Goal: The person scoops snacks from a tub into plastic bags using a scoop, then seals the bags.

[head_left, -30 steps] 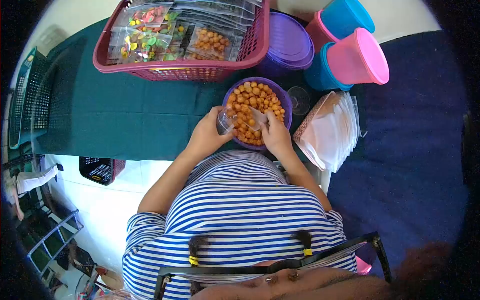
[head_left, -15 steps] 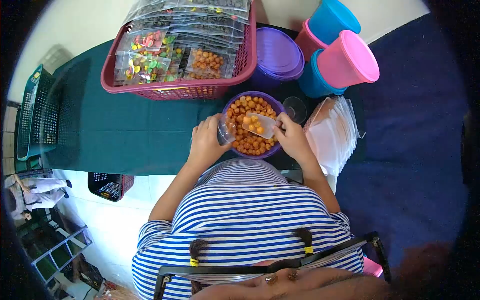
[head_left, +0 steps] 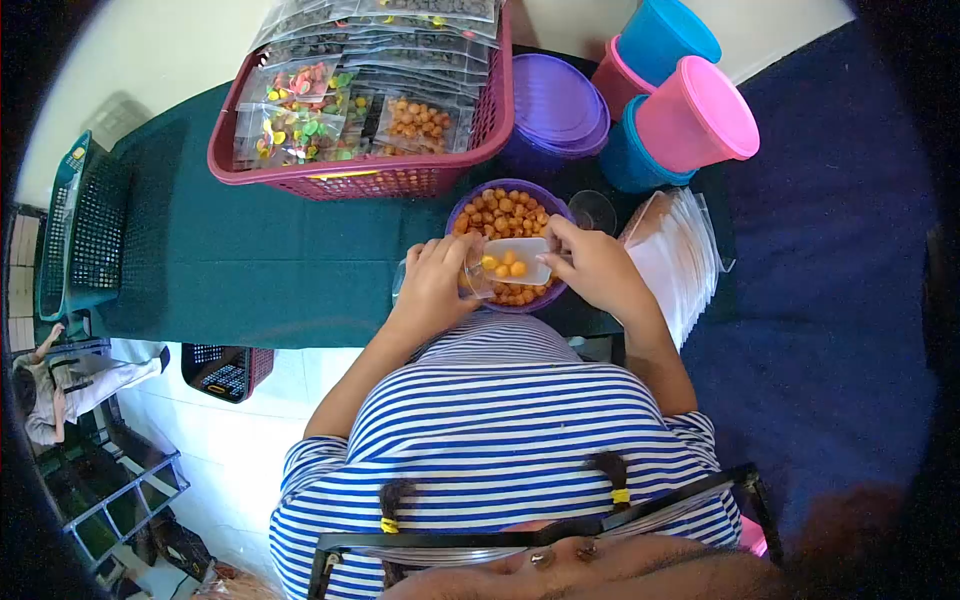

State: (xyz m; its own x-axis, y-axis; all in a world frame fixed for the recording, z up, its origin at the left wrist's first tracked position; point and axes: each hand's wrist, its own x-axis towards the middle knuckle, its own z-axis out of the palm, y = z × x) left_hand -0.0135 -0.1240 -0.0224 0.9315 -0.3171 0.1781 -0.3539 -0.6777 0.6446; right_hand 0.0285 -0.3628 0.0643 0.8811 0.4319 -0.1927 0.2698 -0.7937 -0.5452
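Held in my right hand (head_left: 598, 270) is a translucent white scoop (head_left: 532, 262) carrying several round orange snack balls (head_left: 510, 268). My left hand (head_left: 435, 285) is closed around a clear plastic bag (head_left: 478, 284), its mouth facing the scoop. The scoop's front edge meets the bag's opening; whether it reaches inside is hard to tell. Both hands are over a purple tub (head_left: 553, 200) filled with the same orange balls. Right of the tub lies a stack of clear plastic bags (head_left: 680, 265), beside my right forearm.
A maroon basket (head_left: 350, 187) of filled snack packets stands behind the tub. Purple (head_left: 555, 105), pink (head_left: 697, 115) and blue tubs (head_left: 668, 42) are stacked at the back right. A green basket (head_left: 85, 230) stands far left. Another person (head_left: 65, 390) is in the left background.
The scoop has moved slightly left and become more level, its tip now at the bag. The bag has turned toward the scoop, and my left hand has shifted right.
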